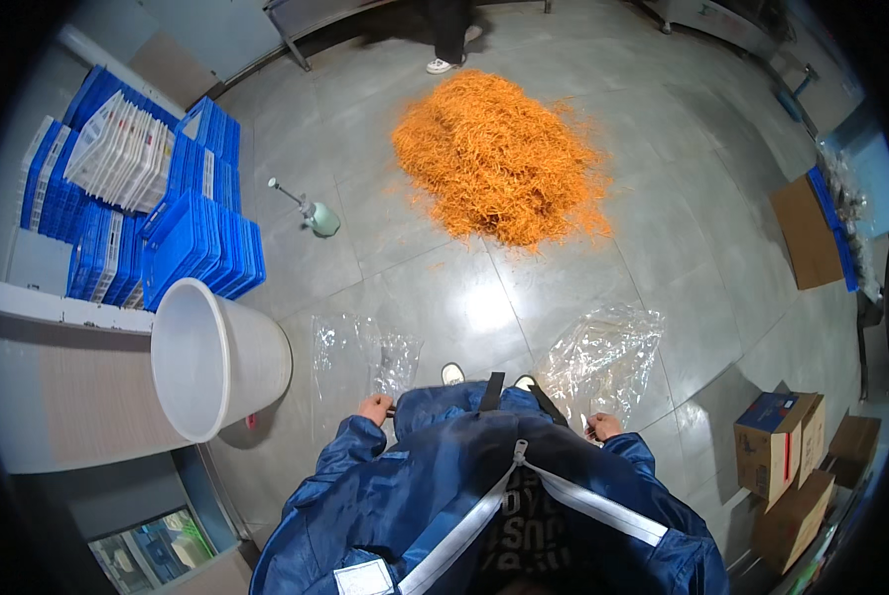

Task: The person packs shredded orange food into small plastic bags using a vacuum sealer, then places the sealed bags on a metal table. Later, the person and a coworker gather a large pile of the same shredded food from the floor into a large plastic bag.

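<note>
My left hand (375, 409), fingers curled, pinches the near end of a clear plastic bag (340, 353) to the left of my legs. On the other side, my right hand (604, 427) grips the gathered end of a second clear plastic bag (608, 349), crumpled and shiny, spreading out in front of it. Both hands are low beside my dark blue jacket (452, 461). Farther ahead, a large heap of thin orange shreds (500, 156) lies directly on the grey tile floor (444, 286), with loose strands around it.
A large white plastic tub (258, 364) stands at left, beside stacked blue crates (199, 245) and white crates (121, 156). A green pump spray bottle (320, 219) is on the floor. Cardboard boxes (776, 442) sit at right. Beyond the heap, a person's legs (448, 33) show.
</note>
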`<action>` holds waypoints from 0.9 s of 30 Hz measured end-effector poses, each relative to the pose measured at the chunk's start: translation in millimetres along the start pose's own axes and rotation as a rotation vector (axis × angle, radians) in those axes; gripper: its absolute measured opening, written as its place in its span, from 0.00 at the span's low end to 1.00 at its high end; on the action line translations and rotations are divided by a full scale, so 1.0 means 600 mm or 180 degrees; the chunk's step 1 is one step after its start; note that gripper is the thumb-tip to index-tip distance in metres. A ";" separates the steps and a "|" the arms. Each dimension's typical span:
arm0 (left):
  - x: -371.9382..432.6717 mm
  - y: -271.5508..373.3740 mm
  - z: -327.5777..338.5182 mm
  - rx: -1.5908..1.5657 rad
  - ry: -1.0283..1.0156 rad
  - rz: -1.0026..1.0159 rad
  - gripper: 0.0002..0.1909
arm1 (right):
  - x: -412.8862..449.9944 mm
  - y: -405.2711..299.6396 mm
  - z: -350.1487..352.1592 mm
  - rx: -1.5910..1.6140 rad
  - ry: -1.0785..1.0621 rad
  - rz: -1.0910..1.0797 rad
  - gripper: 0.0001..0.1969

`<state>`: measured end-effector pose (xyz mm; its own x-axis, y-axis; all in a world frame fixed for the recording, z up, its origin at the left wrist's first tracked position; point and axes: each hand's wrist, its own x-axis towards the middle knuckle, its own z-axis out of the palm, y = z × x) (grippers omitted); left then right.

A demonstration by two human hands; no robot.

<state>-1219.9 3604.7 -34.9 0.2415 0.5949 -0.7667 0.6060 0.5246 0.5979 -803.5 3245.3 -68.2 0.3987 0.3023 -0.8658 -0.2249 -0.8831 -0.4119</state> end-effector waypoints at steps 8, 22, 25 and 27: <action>0.049 -0.043 0.029 0.0645 0.0205 0.0555 0.17 | 0.002 -0.031 -0.028 0.0182 0.0121 -0.0280 0.13; 0.021 -0.035 0.002 0.0120 0.0254 0.0049 0.13 | -0.029 -0.076 -0.017 0.0303 0.0162 -0.0189 0.14; 0.041 -0.045 0.001 0.0397 0.0311 0.0283 0.14 | -0.037 -0.072 -0.017 0.0237 0.0206 -0.0184 0.14; 0.062 -0.044 -0.002 0.1384 0.0437 0.0591 0.15 | 0.005 -0.031 -0.026 -0.0136 0.0081 -0.0374 0.14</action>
<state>-1227.6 3613.8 -79.0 0.2910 0.7443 -0.6011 0.8295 0.1167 0.5461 -784.4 3256.7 -58.7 0.4425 0.3958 -0.8047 -0.1373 -0.8568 -0.4970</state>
